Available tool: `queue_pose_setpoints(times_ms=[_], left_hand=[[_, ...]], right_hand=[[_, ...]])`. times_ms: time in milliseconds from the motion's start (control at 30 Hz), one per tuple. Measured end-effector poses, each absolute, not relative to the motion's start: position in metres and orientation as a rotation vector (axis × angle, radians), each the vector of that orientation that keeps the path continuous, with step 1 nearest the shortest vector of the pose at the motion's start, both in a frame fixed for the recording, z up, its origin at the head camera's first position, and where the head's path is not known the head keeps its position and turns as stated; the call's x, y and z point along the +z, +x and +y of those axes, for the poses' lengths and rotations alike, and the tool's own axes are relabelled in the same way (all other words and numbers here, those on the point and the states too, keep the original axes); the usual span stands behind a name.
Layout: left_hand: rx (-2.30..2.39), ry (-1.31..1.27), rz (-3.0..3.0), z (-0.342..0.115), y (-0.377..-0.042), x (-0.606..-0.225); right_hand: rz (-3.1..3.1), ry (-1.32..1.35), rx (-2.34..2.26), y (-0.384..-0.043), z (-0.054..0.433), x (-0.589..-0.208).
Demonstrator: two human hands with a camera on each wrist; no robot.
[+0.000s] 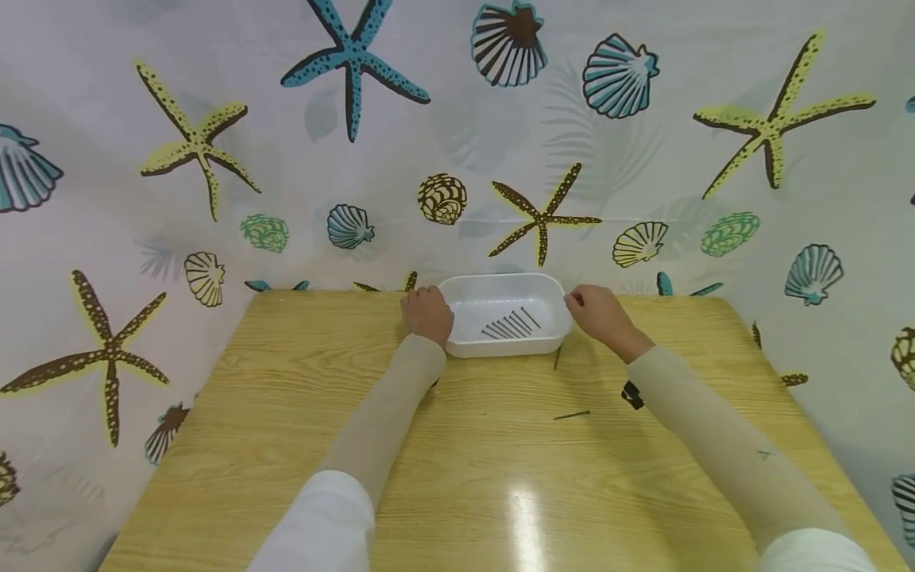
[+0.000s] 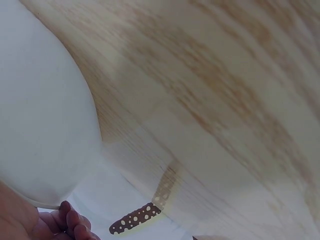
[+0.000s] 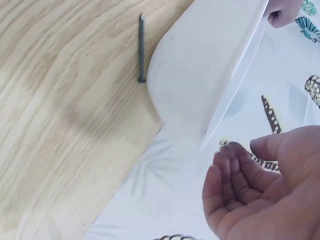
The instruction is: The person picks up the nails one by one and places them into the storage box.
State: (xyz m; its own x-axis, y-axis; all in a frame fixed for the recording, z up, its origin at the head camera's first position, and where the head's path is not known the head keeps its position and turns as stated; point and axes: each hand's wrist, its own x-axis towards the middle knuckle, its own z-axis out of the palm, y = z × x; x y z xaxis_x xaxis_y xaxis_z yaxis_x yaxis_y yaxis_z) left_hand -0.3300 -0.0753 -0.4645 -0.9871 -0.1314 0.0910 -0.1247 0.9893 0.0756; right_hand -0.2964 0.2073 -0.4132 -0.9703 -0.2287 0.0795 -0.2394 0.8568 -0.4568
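Observation:
A white plastic tub (image 1: 472, 348) stands at the far edge of the table, and several dark nails (image 1: 511, 324) lie in a row inside it. My left hand (image 1: 427, 312) grips the tub's left end, its fingers curled at the rim in the left wrist view. Close beside the right end is my right hand (image 1: 600, 318). In the right wrist view the fingers of that hand (image 3: 265, 185) are loosely bent, with nothing between them and a small gap to the rim. One nail (image 3: 142, 47) lies on the table against the tub's side.
Another nail (image 1: 572, 415) lies on the wooden table (image 1: 457, 461), nearer to me. A patterned cloth (image 1: 400, 159) with shells and starfish hangs behind the table and along both sides. Something black (image 1: 632, 395) shows under my right wrist.

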Motion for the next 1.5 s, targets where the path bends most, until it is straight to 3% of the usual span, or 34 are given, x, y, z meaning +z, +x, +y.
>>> queue_pose_setpoints(times_ms=[467,967,1500], left_hand=[[-0.111,0.168,-2.986,-0.077,-0.335,-0.473],[-0.124,0.187,-2.983,-0.076,-0.333,-0.471],[-0.125,0.185,-3.015,-0.075,-0.329,-0.466]], right_hand=[[-3.133,0.234,0.739,-0.276,0.250,-0.438],[-3.204,0.287,0.774,-0.272,0.234,-0.475],[-3.180,0.323,0.742,-0.269,0.211,-0.483]])
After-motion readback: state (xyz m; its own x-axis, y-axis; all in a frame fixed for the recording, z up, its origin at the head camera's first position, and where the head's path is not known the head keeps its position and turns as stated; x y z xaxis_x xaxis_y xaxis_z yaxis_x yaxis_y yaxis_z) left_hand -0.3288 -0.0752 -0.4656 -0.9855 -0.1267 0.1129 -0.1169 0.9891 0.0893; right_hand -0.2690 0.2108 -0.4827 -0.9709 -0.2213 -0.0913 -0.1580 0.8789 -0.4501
